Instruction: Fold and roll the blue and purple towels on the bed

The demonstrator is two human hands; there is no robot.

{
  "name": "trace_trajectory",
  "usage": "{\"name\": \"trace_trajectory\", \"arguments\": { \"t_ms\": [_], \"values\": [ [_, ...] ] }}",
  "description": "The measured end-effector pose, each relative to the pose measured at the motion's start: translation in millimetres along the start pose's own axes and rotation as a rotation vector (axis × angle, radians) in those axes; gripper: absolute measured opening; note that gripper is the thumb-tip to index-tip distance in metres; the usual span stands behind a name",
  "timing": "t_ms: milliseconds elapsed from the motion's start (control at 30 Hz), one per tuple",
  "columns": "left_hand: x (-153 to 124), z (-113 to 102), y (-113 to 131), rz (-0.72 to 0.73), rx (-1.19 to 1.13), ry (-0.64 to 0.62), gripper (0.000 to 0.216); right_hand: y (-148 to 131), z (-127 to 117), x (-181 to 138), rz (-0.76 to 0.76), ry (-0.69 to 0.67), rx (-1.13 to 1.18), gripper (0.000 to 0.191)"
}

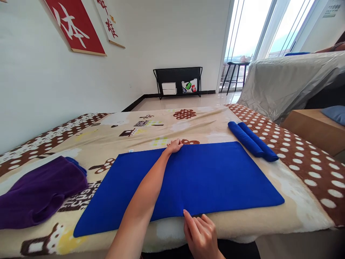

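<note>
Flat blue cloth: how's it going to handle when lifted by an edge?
Probably floppy: the blue cloth puckers slightly by the right hand. Likely light for its spread, since it looks thin. May drag a bit if pushed, as the blanket beneath looks fuzzy.

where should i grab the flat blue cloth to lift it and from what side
Probably pinch the near right corner of the blue cloth, coming from the near side: it lies flat, and that corner is uncovered, close to the front.
</note>
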State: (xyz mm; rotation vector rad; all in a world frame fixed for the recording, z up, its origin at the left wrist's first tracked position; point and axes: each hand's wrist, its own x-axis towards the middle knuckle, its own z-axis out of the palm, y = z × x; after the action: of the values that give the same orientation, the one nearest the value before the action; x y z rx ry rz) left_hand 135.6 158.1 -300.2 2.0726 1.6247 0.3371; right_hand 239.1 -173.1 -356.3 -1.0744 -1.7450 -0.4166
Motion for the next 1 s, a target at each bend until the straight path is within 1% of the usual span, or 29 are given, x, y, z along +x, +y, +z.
{"name": "trace_trajectory", "arguments": {
  "t_ms": [200,367,467,567,667,733,800,833,900,933,1000],
  "values": [
    [1.5,-16.1,0.6,0.04,-0.223,0.007,0.037,-1.7,-9.0,7.3,-0.031,0.057,0.052,0.021],
    [-4.9,-30.8,9.8,0.085,-0.424,0.043,0.032,-2.9,-19.6,21.6,-0.029,0.16,0.097,0.022],
    [-12.2,-42.6,17.9,0.121,-0.576,0.087,0.024,1.2,-33.4,38.1,-0.056,0.199,0.144,0.026],
    [-19.7,-60.5,25.5,0.155,-0.745,0.148,0.024,11.5,-58.1,60.5,-0.039,0.176,0.173,0.031],
    [-28.4,-85.9,32.6,0.175,-0.901,0.233,0.029,30.8,-89.3,86.0,0.092,0.169,0.12,0.026],
    [-37.7,-106.0,38.0,0.194,-0.99,0.295,0.032,50.1,-108.2,105.4,0.243,0.18,0.061,0.019],
    [-51.0,-126.8,44.5,0.223,-1.061,0.361,0.034,74.8,-122.5,128.3,0.427,0.197,0.059,0.017],
    [-59.1,-137.1,48.2,0.241,-1.089,0.4,0.035,88.4,-127.6,141.5,0.511,0.219,0.112,0.019],
    [-76.5,-156.7,55.8,0.28,-1.131,0.485,0.037,115.7,-133.9,170.5,0.606,0.282,0.363,0.022],
    [-85.4,-166.0,59.6,0.299,-1.146,0.525,0.039,128.2,-135.7,185.7,0.613,0.309,0.524,0.021],
    [-101.8,-183.6,66.4,0.346,-1.165,0.59,0.041,148.5,-137.5,215.6,0.595,0.288,0.821,0.019]
  ]
}}
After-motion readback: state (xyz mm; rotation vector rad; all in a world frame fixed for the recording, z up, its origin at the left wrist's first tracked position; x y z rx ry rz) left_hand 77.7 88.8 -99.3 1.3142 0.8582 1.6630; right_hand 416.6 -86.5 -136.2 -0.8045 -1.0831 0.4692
